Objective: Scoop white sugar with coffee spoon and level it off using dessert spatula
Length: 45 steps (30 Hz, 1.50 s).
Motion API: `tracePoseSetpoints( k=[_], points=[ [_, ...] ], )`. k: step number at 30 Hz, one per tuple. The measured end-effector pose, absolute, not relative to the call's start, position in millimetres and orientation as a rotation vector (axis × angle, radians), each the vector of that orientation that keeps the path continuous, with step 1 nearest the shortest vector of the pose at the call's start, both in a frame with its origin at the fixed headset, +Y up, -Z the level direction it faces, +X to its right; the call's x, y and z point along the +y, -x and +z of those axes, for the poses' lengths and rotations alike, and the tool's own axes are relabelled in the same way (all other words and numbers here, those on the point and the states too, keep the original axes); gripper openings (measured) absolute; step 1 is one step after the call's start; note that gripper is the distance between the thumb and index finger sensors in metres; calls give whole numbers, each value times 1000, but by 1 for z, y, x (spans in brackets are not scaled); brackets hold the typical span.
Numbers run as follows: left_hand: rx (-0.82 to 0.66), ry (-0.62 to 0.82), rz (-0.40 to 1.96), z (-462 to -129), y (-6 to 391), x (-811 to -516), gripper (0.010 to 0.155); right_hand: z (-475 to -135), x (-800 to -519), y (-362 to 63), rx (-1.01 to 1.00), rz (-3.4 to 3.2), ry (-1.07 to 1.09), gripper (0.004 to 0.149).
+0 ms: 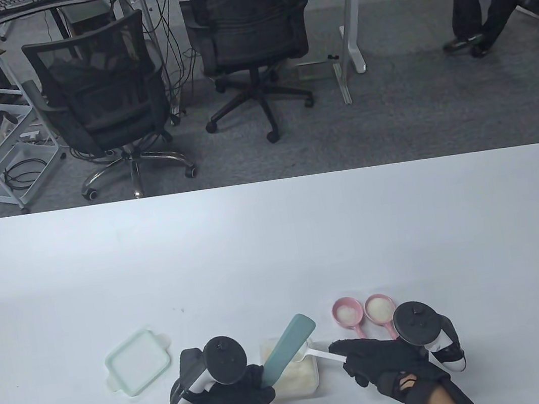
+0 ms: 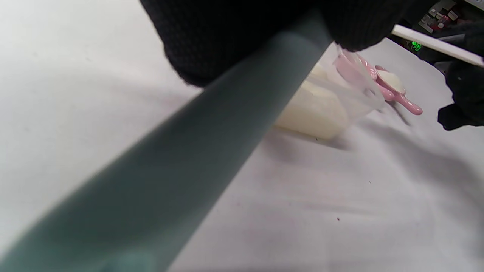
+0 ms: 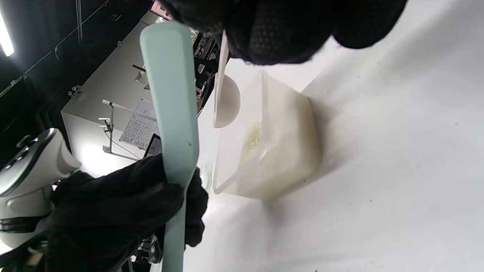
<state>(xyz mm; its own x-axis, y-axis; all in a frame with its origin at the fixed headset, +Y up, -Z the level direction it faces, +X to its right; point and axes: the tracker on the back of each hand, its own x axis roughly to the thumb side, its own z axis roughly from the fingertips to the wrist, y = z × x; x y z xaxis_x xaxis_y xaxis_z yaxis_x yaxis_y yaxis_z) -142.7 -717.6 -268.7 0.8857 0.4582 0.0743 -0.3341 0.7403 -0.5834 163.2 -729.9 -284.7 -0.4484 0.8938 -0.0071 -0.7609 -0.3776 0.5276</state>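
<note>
A clear tub of white sugar (image 1: 297, 376) sits near the table's front edge; it also shows in the left wrist view (image 2: 317, 109) and the right wrist view (image 3: 280, 147). My left hand (image 1: 239, 396) grips a teal dessert spatula (image 1: 288, 350) by its handle, the blade slanting up over the tub; the spatula also shows in the left wrist view (image 2: 181, 162) and the right wrist view (image 3: 172, 98). My right hand (image 1: 376, 356) pinches the handle of a white coffee spoon (image 1: 319, 352), whose bowl (image 3: 227, 100) hangs over the tub's rim beneath the blade.
Two pink spoons (image 1: 349, 314) (image 1: 381, 309) filled with sugar lie just right of the tub. The tub's pale green lid (image 1: 136, 363) lies to the left. Office chairs and a standing person are beyond the far table edge.
</note>
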Motion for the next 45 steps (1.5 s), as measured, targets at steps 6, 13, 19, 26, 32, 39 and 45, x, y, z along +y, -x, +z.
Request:
tracePoseSetpoints(
  k=[6, 13, 19, 26, 32, 39, 45],
  points=[
    [-205, 616, 424, -269, 142, -721, 53, -285, -731, -162, 583, 1929, -351, 51],
    [-139, 603, 385, -275, 157, -720, 53, -285, -729, -164, 584, 1921, -352, 51],
    [-56, 527, 247, -283, 167, -723, 53, -284, -730, -164, 599, 1924, -341, 52],
    [-57, 528, 286, -282, 169, -719, 53, -284, -729, -165, 596, 1928, -344, 52],
    [-57, 509, 302, -283, 172, -716, 53, -284, -728, -166, 596, 1928, -347, 52],
    [-70, 387, 254, -279, 166, -711, 53, -284, -727, -169, 585, 1936, -340, 52],
    [-62, 474, 73, -275, 154, -718, 51, -285, -726, -169, 584, 1928, -352, 52]
  ],
)
